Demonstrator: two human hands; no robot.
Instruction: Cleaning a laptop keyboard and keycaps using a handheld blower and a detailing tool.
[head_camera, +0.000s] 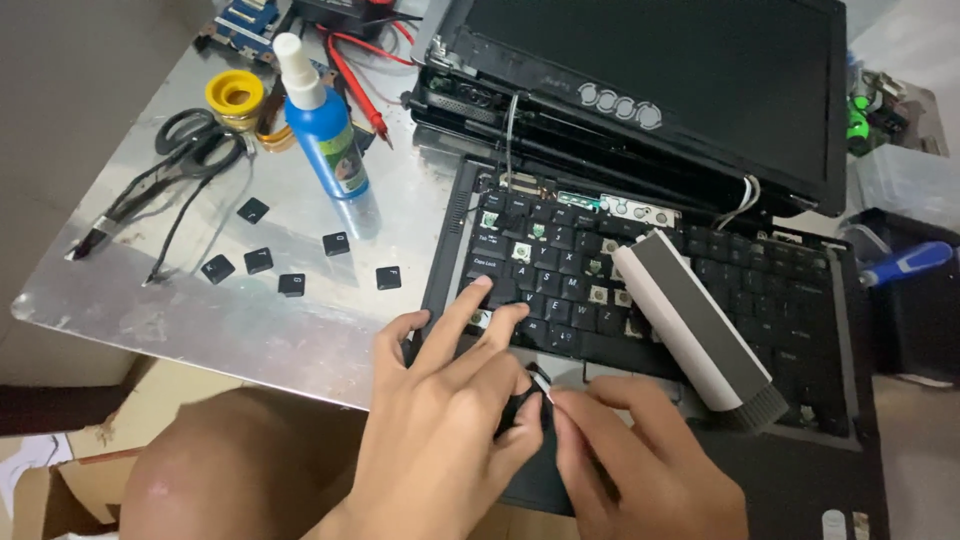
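Observation:
A black laptop (800, 470) lies open on the metal table, its keyboard (560, 270) missing several keycaps on the left side. My left hand (440, 420) rests over the keyboard's lower left corner, index and middle fingers stretched onto the keys, thumb pinching a small black keycap (520, 405). My right hand (640, 460) meets it from the right, fingertips pressing a thin white tool (542, 385) against that keycap. A grey and white cleaning brush (690, 320) lies diagonally across the keys.
Several loose black keycaps (290, 262) lie on the shiny table (200, 320) to the left. A blue spray bottle (325, 125), black scissors (180, 150), a yellow tape roll (235, 93) and red probe leads (350, 85) sit behind. A blue-handled screwdriver (910, 262) lies right.

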